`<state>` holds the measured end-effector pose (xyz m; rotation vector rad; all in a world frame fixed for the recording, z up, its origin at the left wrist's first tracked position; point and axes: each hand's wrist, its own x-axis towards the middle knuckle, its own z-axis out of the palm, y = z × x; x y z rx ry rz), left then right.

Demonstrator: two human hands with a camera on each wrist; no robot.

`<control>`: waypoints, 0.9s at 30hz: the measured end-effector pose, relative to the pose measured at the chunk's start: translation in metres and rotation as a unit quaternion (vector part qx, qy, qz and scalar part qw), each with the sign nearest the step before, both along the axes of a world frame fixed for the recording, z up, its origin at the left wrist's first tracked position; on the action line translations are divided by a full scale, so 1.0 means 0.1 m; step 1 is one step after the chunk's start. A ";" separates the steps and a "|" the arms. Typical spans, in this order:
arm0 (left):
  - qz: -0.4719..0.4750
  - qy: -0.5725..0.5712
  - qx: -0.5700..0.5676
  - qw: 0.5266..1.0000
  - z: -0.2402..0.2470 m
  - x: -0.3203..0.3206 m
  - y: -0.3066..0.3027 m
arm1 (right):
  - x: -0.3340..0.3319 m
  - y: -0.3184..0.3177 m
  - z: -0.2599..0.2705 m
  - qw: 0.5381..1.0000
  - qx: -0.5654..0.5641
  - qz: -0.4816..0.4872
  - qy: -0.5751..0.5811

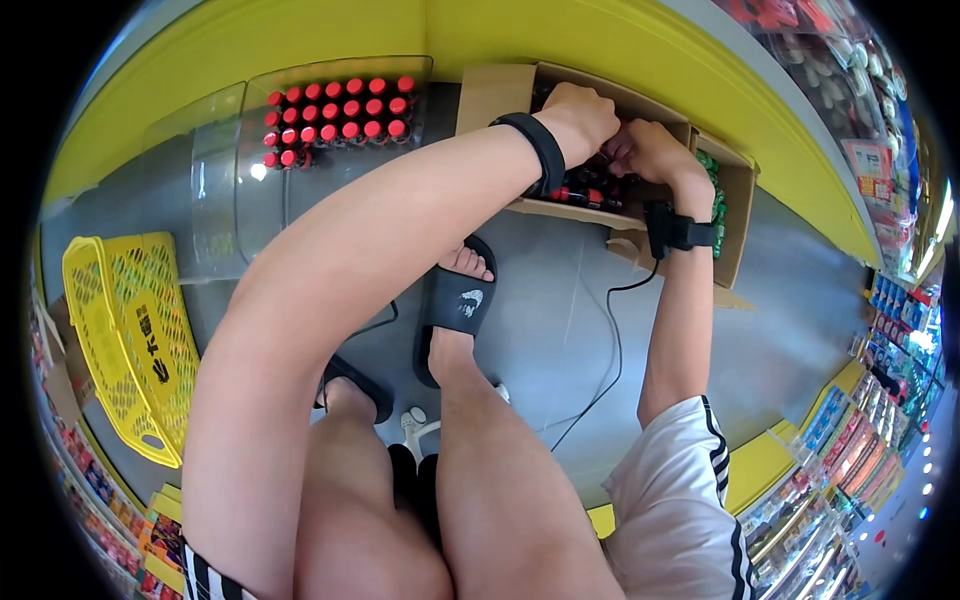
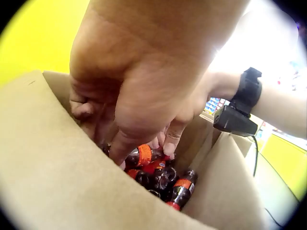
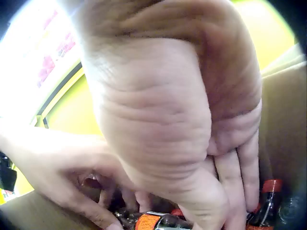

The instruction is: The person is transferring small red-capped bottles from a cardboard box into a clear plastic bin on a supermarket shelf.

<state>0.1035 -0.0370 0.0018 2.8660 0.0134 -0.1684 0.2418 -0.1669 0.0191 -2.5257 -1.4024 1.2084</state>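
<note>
Left arm reaches into the far carton, where left hand and right hand touch a lying bottle; whether fingers pinch it, I can't tell. Best grip its body squarely.

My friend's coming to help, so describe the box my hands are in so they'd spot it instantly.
Along the yellow panel, find the clear plastic bin of red-capped bottles. Right of it, in the head view, sits an open cardboard box with the left hand and right hand inside. It holds dark bottles with orange labels, unlike the adjoining box of green items.
</note>
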 end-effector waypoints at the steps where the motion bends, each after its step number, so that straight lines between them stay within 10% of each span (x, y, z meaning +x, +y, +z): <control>1: 0.002 -0.002 0.000 1.000 0.01 -0.03 0.02 | -0.06 0.03 0.08 1.000 0.002 -0.023 0.000; 27: 0.234 -0.288 -0.225 0.901 0.23 -1.90 0.53 | -1.32 0.51 0.91 0.958 0.281 -0.029 -0.056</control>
